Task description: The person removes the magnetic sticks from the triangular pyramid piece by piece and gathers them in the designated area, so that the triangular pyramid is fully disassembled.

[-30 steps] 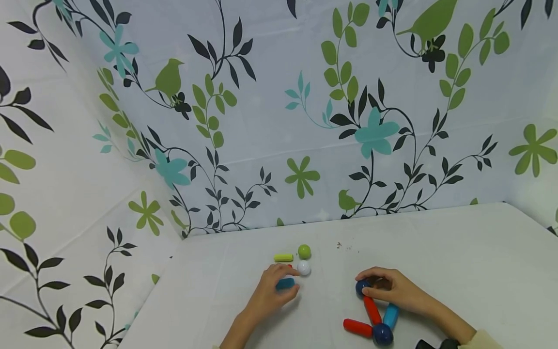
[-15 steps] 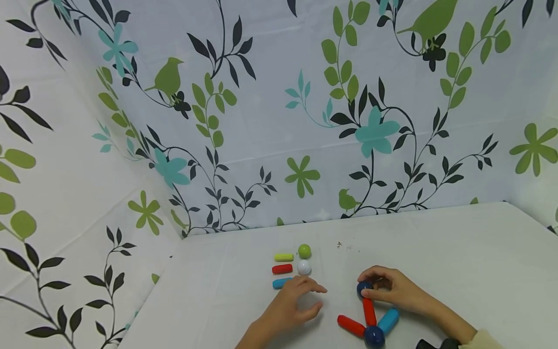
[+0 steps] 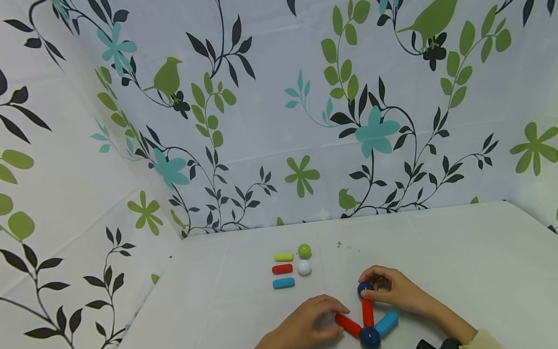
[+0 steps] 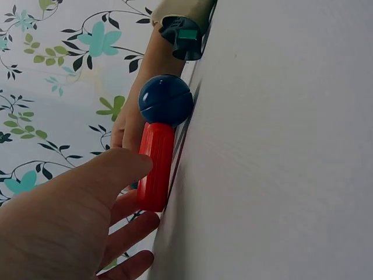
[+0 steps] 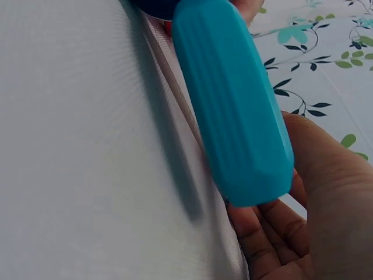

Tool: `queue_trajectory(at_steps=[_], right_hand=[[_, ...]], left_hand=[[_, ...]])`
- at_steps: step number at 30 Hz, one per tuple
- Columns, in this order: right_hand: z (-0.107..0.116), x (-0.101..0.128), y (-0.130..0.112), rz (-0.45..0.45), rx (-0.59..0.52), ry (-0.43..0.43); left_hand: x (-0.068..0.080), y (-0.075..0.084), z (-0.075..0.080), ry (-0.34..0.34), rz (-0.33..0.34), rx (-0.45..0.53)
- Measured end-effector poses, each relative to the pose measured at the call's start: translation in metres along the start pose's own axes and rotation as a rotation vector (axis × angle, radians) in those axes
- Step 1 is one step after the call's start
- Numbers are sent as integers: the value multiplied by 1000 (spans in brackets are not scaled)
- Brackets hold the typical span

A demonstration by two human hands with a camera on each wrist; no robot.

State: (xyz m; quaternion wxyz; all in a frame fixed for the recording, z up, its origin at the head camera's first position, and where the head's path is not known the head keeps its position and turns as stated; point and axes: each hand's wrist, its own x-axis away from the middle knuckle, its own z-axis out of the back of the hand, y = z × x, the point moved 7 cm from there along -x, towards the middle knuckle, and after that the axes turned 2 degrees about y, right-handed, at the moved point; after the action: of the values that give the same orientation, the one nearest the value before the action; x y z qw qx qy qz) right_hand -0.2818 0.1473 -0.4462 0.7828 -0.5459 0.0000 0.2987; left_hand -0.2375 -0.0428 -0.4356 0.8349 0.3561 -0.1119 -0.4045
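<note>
I get the head cam looking forward and down on the table (image 3: 457, 252) from farther back. Both wrist cams sit low, very close; 2 share the dark blue ball (image 4: 165, 100), also seen overhead.

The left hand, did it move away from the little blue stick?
Yes. The left hand slid right and nearer the camera, away from the loose blue stick, and now touches the red stick joined to the dark blue ball.
</note>
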Motion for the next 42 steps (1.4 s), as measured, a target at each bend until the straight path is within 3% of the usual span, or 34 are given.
queue_trajectory(at_steps=[4, 11, 14, 20, 23, 42], right_hand=[[-2, 0, -1, 7, 6, -3], [-2, 0, -7, 20, -12, -18], [-2, 1, -5, 5, -14, -20], [-3, 2, -4, -15, -33, -28], [-4, 1, -5, -6, -43, -29], [-3, 0, -5, 9, -37, -29]], left_hand=[[0, 3, -6, -16, -3, 109], [0, 14, -14, -34, -128, 252], [-2, 15, -17, -22, -153, 197], [-4, 16, -20, 25, -189, -39], [-3, 18, -18, 54, -202, -104], [-2, 23, -16, 41, -210, -151]])
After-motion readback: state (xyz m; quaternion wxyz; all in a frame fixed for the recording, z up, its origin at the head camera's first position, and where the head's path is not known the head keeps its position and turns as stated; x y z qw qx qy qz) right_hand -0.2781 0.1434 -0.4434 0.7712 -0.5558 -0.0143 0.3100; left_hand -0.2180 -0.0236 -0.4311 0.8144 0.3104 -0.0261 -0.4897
